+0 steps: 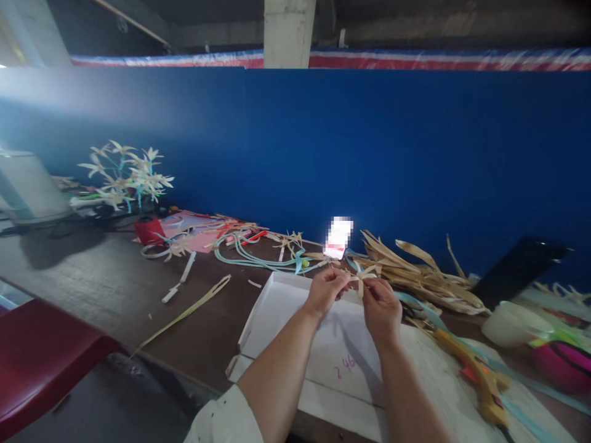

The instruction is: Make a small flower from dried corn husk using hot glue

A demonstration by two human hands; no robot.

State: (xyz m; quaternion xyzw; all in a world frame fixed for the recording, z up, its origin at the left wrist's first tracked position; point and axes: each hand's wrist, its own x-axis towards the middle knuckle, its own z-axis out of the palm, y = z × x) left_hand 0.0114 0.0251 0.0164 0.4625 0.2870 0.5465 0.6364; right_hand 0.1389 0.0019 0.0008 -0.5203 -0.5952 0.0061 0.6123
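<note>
My left hand (325, 290) and my right hand (381, 306) are raised together over a shallow white cardboard tray (277, 307). Both pinch a small star-shaped flower of dried leaf strips (361, 277), the left at its left side, the right from below and to the right. The fingers of both hands are closed on it. A pile of dried tan leaves (425, 274) lies just behind my right hand. Pink writing shows on the white sheet under my forearms.
A bunch of finished straw flowers (124, 175) stands at the far left by a red spool (148, 231). Pale green cords (249, 255), a long leaf strip (194, 307), a yellow glue gun (475, 369), a white bowl (512, 323), a dark red stool (41, 357) and a blue partition (369, 154) surround the table.
</note>
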